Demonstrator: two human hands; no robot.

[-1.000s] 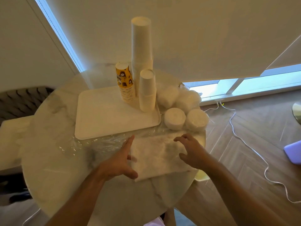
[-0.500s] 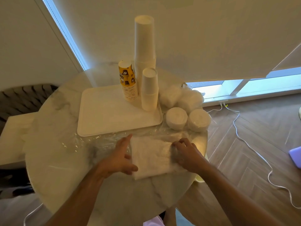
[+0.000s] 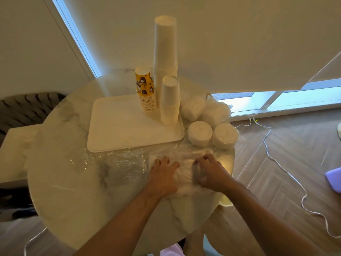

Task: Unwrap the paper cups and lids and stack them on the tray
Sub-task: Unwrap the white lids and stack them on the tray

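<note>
A white tray (image 3: 125,130) lies on the round marble table (image 3: 73,191). On its back right corner stand a tall white cup stack (image 3: 165,48), a short white cup stack (image 3: 170,100) and a yellow printed cup stack (image 3: 145,89). Right of the tray sit wrapped lid stacks: two in front (image 3: 200,133) (image 3: 225,135) and more behind (image 3: 215,113). In front of the tray, my left hand (image 3: 163,174) and my right hand (image 3: 210,172) both grip a crumpled white wrapper (image 3: 184,174) with curled fingers, close together.
Clear plastic film (image 3: 121,163) is spread on the table left of my hands, up to the tray's front edge. A white cable (image 3: 276,159) snakes over the wooden floor at the right. A purple object (image 3: 334,179) lies at the right edge.
My hands have moved toward each other, and the flat white wrapper has been bunched up between them. The fingers went from fairly straight to curled.
</note>
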